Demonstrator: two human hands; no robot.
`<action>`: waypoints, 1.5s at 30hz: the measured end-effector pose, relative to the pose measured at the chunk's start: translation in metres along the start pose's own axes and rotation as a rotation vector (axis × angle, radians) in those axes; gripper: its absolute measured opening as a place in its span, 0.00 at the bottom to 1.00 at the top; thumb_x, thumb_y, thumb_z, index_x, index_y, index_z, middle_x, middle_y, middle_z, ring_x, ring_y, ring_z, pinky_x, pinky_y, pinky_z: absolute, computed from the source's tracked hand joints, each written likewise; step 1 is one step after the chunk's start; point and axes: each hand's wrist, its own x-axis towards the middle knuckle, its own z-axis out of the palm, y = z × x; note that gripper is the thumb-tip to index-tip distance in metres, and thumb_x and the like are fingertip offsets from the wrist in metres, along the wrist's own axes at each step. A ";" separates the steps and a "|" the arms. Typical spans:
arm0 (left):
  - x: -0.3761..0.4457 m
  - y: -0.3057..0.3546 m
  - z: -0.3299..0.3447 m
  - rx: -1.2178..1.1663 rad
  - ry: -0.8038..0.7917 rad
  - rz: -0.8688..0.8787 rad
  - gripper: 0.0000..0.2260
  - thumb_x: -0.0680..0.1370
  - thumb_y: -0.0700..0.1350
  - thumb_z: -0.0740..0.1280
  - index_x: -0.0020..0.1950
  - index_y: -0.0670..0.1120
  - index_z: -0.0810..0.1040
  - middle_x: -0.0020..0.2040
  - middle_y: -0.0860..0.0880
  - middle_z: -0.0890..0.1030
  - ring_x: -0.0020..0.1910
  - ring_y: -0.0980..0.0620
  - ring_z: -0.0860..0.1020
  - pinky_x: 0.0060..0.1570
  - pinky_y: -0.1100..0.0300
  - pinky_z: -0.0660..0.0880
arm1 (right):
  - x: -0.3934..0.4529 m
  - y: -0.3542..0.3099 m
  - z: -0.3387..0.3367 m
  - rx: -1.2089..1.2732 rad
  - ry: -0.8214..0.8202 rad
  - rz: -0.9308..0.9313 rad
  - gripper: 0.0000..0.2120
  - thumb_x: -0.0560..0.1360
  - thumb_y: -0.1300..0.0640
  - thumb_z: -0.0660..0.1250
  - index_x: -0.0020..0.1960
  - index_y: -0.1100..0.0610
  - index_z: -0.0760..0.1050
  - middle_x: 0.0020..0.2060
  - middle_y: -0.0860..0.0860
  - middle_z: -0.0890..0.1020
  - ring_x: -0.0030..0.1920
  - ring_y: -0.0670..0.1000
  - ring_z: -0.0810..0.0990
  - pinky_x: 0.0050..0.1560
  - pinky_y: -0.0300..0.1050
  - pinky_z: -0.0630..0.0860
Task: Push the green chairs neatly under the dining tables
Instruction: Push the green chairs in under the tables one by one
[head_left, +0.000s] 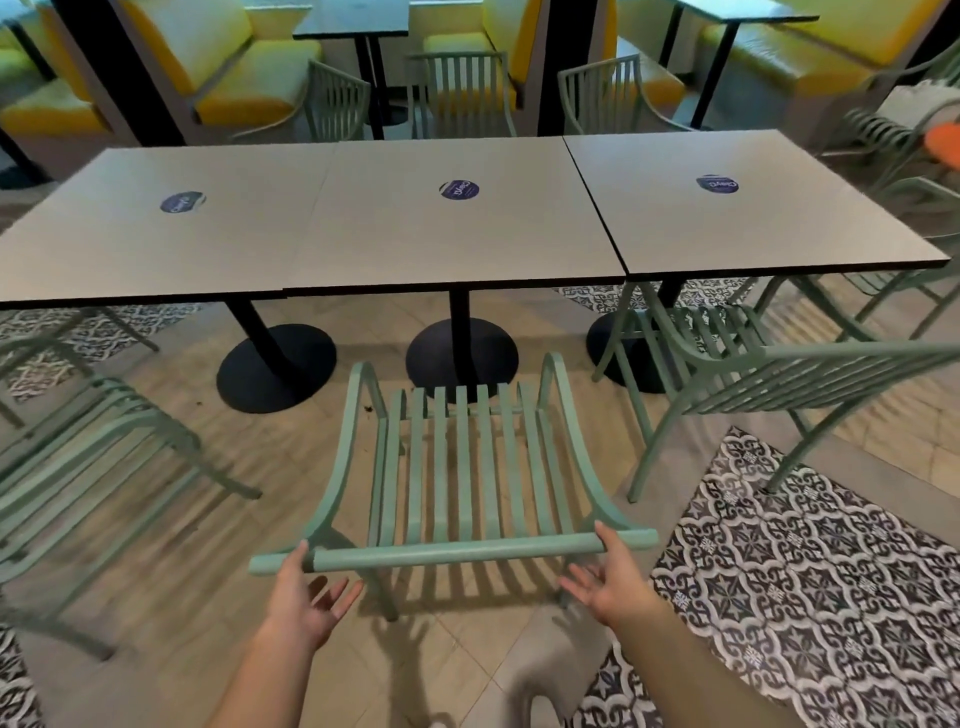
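Reaching for the pale green slatted metal chair, both hands, left and right, spread their grip apart at its top rail; next, a straight push under the grey square counter.

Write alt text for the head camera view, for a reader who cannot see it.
A person's left hand and right hand meet the top rail of a green slatted chair, thumbs over it, fingers open, facing the middle of three joined grey dining tables. More green chairs stand askew at either side.
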 end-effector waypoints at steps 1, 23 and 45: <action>0.002 0.002 0.003 0.003 -0.018 -0.010 0.14 0.80 0.49 0.66 0.62 0.45 0.71 0.64 0.40 0.71 0.61 0.40 0.75 0.62 0.40 0.73 | 0.003 0.000 0.003 0.037 0.019 -0.005 0.25 0.75 0.54 0.69 0.69 0.55 0.66 0.65 0.63 0.71 0.62 0.64 0.74 0.55 0.64 0.77; 0.028 0.016 0.022 0.109 -0.096 -0.211 0.06 0.80 0.36 0.61 0.43 0.37 0.68 0.44 0.36 0.75 0.64 0.37 0.74 0.51 0.39 0.76 | 0.030 0.005 0.042 0.140 0.235 -0.091 0.25 0.75 0.70 0.63 0.70 0.60 0.63 0.60 0.64 0.73 0.44 0.62 0.76 0.35 0.65 0.74; 0.060 0.044 0.082 0.097 -0.069 -0.199 0.04 0.80 0.38 0.62 0.46 0.39 0.69 0.45 0.36 0.74 0.64 0.36 0.74 0.66 0.41 0.70 | 0.041 -0.046 0.108 0.056 0.270 -0.021 0.26 0.76 0.70 0.62 0.72 0.60 0.60 0.65 0.65 0.70 0.63 0.67 0.72 0.58 0.66 0.72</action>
